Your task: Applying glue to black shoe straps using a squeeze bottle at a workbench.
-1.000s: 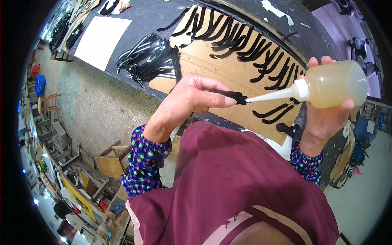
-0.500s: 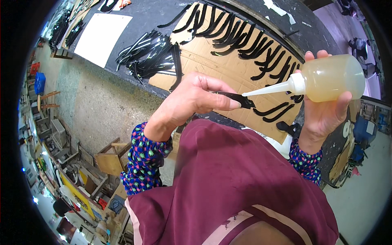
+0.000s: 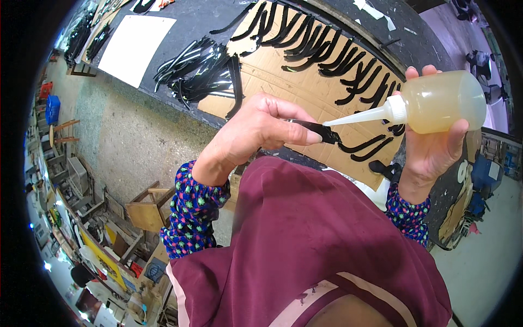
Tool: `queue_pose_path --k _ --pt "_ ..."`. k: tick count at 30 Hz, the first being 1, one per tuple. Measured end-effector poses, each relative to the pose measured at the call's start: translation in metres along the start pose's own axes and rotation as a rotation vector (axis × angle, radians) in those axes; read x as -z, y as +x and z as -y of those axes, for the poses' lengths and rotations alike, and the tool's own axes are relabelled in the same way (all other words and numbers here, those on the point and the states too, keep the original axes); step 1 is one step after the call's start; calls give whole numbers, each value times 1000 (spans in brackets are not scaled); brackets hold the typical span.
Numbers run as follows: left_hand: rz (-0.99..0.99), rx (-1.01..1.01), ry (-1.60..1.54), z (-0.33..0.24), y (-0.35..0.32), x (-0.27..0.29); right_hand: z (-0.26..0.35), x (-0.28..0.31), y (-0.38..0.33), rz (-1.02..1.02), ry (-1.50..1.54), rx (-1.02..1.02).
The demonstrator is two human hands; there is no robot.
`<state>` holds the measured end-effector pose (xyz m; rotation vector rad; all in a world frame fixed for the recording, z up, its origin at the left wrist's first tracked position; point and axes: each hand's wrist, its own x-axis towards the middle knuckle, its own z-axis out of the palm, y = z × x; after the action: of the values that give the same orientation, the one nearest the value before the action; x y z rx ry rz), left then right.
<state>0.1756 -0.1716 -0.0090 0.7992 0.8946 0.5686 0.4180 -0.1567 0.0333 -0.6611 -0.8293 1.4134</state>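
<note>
Between the thumb and fingers of my left hand (image 3: 272, 126) is a black strip (image 3: 328, 135), its free end pointing right. My right hand (image 3: 430, 150) is closed around a clear squeeze bottle (image 3: 444, 102) with a white collar and long tapered nozzle. Yellowish liquid shows inside the bottle, which lies nearly level. The nozzle tip (image 3: 327, 123) is at the upper edge of the held strip; whether it touches, I cannot tell. Beyond my hands, several curved black strips (image 3: 348, 62) lie in rows on a cardboard sheet (image 3: 267, 73).
A heap of glossy black strips (image 3: 201, 71) sits on the dark table left of the cardboard. Further left lies a white sheet (image 3: 137, 49). A small dark object (image 3: 384, 170) rests near the cardboard's right corner. On the floor at left stands a wooden stool (image 3: 150, 207).
The bottle and its nozzle have shifted very slightly upward. My left hand keeps its grip on the strip, almost unmoved.
</note>
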Motion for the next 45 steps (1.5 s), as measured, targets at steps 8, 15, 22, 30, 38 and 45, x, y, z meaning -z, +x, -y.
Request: queue_pose_path --k 8,15,22,30,38,45 --pt "3 24 -10 0 3 0 1 5 -1 2 5 -10" --pt "4 41 -16 1 7 1 1 9 -1 15 9 -15" --pt "10 27 -59 2 11 3 2 11 -1 11 -4 -17" --pt "-1 14 -42 3 13 3 3 15 -3 7 25 -32" --pt "-8 28 -107 4 14 4 0 18 -5 13 -4 -22" --pt "25 24 -145 7 16 7 1 25 -8 -3 -48 -52"
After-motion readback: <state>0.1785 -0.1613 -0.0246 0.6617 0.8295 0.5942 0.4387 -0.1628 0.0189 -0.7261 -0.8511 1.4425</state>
